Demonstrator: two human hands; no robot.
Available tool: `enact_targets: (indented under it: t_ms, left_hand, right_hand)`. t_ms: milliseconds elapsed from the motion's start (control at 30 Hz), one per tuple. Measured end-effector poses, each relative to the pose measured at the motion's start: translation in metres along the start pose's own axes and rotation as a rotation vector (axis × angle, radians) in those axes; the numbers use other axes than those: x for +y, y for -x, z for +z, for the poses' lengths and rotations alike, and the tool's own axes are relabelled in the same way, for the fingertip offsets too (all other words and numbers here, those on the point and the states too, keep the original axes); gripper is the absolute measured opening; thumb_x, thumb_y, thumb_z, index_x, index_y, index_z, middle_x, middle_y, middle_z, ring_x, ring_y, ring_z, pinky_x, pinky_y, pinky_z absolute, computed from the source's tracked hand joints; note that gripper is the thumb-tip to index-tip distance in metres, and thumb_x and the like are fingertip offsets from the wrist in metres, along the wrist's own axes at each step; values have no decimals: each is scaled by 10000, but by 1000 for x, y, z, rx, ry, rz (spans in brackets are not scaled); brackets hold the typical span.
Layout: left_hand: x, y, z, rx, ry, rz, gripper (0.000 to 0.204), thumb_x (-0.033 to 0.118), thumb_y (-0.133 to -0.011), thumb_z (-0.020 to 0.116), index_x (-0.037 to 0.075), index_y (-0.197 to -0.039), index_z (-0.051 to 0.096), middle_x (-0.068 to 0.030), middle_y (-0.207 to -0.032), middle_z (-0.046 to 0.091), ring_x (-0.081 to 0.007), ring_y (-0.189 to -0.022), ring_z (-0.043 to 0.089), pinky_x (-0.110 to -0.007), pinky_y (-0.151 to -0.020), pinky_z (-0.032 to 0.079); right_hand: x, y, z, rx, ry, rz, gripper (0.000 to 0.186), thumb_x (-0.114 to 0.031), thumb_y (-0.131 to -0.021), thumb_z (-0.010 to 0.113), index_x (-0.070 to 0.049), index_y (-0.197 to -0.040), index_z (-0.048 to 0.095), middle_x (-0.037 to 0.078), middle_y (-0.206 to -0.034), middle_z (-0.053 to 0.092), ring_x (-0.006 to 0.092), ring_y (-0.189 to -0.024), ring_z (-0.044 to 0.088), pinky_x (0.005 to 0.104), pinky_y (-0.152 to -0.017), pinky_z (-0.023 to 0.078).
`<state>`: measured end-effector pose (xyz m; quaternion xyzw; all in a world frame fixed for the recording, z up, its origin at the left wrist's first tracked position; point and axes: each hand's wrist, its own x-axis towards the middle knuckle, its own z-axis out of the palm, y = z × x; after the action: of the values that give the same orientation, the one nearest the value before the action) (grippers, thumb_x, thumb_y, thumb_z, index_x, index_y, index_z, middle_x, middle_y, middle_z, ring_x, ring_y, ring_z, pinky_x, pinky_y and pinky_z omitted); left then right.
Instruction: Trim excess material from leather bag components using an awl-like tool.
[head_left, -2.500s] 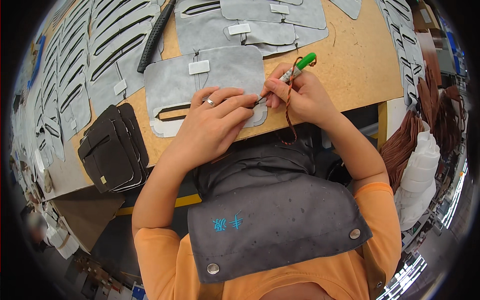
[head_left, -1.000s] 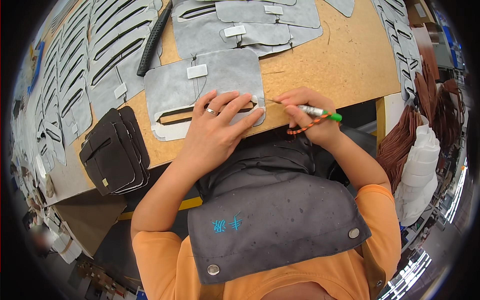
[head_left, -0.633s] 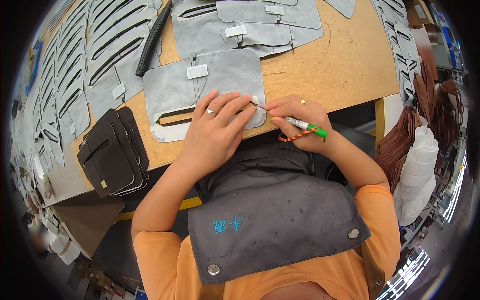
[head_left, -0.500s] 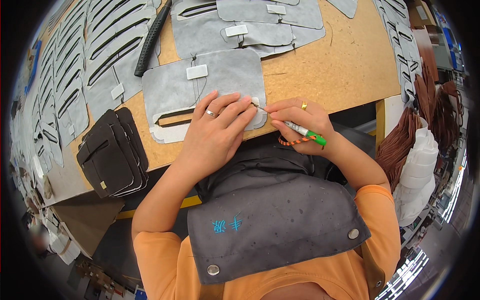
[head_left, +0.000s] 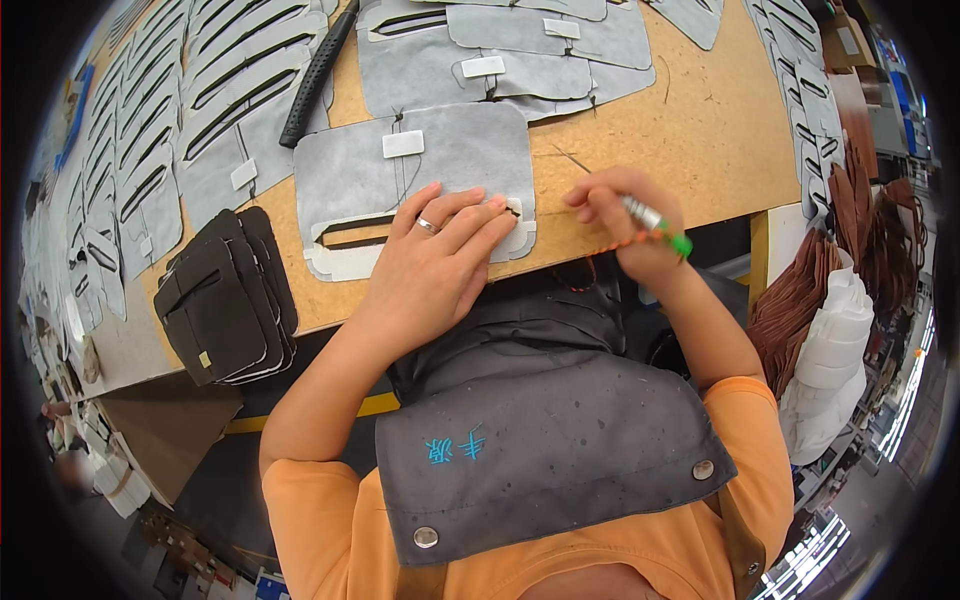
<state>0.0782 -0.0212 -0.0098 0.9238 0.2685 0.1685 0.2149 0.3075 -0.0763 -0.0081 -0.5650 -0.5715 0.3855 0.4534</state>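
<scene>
My left hand (head_left: pixel 435 270), a silver ring on it, lies with fingers spread on a grey panel (head_left: pixel 350 180), fingertips near the right end of its long dark-edged slot (head_left: pixel 355 233). The panel carries a small white tag (head_left: pixel 403 143) with dark strings. Just right of the panel, my right hand (head_left: pixel 637 235) grips a pen-shaped tool (head_left: pixel 642 213) with a white barrel, green end, orange braided cord and thin metal point angled up-left over the table. That hand is blurred by motion.
Grey slotted panels (head_left: pixel 240 90) overlap across the table (head_left: pixel 700 150), beside a black textured rod (head_left: pixel 315 85). A pile of dark brown pieces (head_left: pixel 225 300) sits at front left. Brown strips (head_left: pixel 785 300) and a white bundle (head_left: pixel 820 390) hang at the right edge.
My right hand has moved right and away from the slot's end, lifting the tool's point from the panel. My left hand stays on the panel.
</scene>
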Motion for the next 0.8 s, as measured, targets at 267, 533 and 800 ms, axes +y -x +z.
enact_targets:
  t_ms: [267, 533, 800]
  left_hand:
    - [4, -1, 0, 7, -63, -110, 431, 79, -798, 591, 99, -1228, 557, -42, -1276, 526, -225, -1184, 486, -408, -1058, 268]
    - [-17, 11, -32, 29, 18, -235, 479, 226, -801, 661, 29, -1220, 538, -88, -1269, 540, -240, -1205, 467, -405, -1047, 246]
    - [-60, 78, -88, 168, 623, -464, 276, 210, -860, 670, 25, -1046, 585, -19, -958, 602, -141, -881, 536, -265, -842, 374]
  right_hand:
    - [7, 17, 21, -135, 645, -507, 322, -288, -791, 731, -127, -1034, 595, 11, -1187, 628, 193, -1045, 601, 438, -1044, 362]
    - [7, 22, 24, -219, 809, -785, 190, -169, -744, 699, -120, -914, 630, -15, -955, 638, 140, -915, 621, 431, -1034, 393]
    - [-48, -7, -5, 7, -245, -143, 129, -21, -820, 687, -56, -887, 582, 3, -777, 583, 102, -719, 566, 240, -638, 450]
